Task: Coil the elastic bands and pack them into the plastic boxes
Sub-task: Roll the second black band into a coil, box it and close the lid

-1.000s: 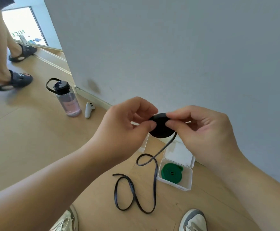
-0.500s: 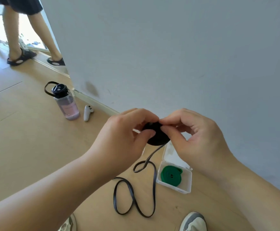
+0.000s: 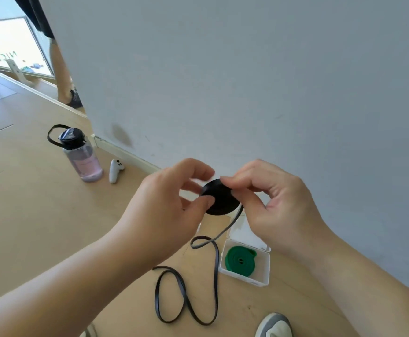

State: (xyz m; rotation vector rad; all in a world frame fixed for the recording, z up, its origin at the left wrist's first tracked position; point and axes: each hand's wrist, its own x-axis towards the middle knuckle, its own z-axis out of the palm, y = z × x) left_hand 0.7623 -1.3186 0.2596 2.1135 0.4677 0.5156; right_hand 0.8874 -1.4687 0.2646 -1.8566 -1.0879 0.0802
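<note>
Two hands work in the air above the wooden floor (image 3: 40, 227). Left hand (image 3: 164, 210) pinches the black band coil (image 3: 221, 200) at its left edge; right hand (image 3: 278, 203) pinches its upper right edge. Uncoiled tail (image 3: 216, 276) hangs down and loops on the floor. Open plastic box (image 3: 264, 279), just right of the tail, holds a coiled green band (image 3: 241, 260).

Soft, even daylight lit the pale grey wall (image 3: 247, 81); far left of it a bright glass pane (image 3: 6, 45) was blown out white. Shadows on the light wooden floor (image 3: 28, 215) below the wall were faint. The left hand (image 3: 164, 203) blurred at its fingertips (image 3: 199, 170), and the black coiled elastic band (image 3: 220, 200) showed no detail.
</note>
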